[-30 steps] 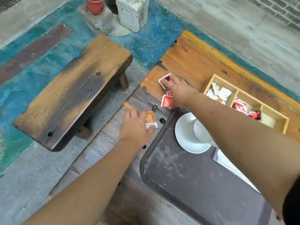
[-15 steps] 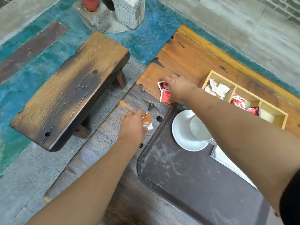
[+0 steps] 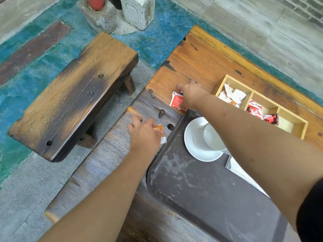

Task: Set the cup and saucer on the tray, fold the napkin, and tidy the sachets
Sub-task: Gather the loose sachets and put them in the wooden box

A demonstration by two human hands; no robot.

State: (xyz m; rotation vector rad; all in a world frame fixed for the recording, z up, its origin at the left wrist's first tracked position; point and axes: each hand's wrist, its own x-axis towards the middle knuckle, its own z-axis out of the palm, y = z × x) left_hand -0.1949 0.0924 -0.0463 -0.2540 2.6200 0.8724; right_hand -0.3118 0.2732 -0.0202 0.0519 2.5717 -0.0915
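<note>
L hand [image 3: 144, 135] grips orange sachet [image 3: 160, 128] left of tray [image 3: 201, 189]; R hand [image 3: 190, 95] pinches red sachets [image 3: 176, 100] on table [image 3: 201, 56], far side.

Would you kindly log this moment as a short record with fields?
left hand: pinching an orange sachet on the table
right hand: gripping red sachets beside the tray
cup: on the saucer, on the tray
napkin: on the tray, partly hidden by the right arm
wooden box: three compartments, white and red sachets inside
</note>
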